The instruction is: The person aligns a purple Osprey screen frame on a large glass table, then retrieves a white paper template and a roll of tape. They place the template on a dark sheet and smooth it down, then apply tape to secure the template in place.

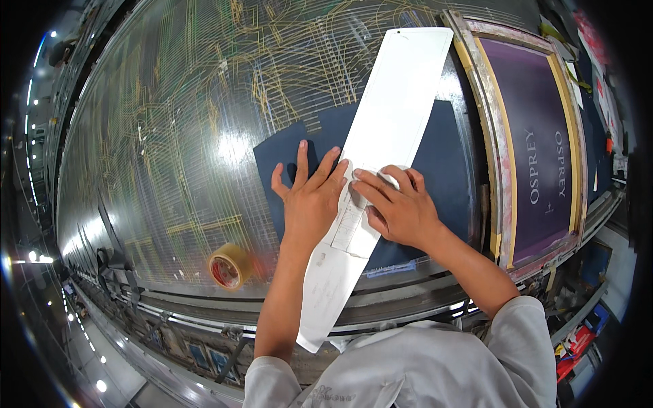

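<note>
A long white template strip (398,102) lies diagonally across a dark navy fabric piece (445,170) on a glossy printing table (170,136). My left hand (309,197) rests flat with fingers spread, its fingertips on the strip's left edge and its palm over the fabric. My right hand (401,207) presses down on the strip's right side, fingers pointing left toward the left hand. The strip's lower end (326,292) hangs over the table's front edge. Neither hand grips anything.
A roll of tan tape (230,266) stands on the table at the front left. A wood-framed printing screen (537,136) with purple mesh lies to the right of the fabric. Metal rails (204,313) run along the table's front edge.
</note>
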A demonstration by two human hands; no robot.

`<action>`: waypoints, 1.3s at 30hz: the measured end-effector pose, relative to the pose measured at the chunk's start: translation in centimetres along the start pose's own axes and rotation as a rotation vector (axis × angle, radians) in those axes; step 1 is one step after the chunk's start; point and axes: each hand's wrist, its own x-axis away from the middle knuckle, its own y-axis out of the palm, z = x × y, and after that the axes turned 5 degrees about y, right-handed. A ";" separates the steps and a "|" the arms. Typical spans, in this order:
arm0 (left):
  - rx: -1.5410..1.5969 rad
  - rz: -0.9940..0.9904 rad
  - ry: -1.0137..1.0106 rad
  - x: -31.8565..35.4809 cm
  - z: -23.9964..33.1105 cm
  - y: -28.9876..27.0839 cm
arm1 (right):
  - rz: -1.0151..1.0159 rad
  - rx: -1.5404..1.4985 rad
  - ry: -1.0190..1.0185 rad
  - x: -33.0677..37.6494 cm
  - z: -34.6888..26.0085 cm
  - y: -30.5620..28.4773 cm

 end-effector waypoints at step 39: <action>0.164 0.120 -0.064 18.5 7.9 -2.0 | 0.095 -0.062 0.069 4.4 -3.6 0.6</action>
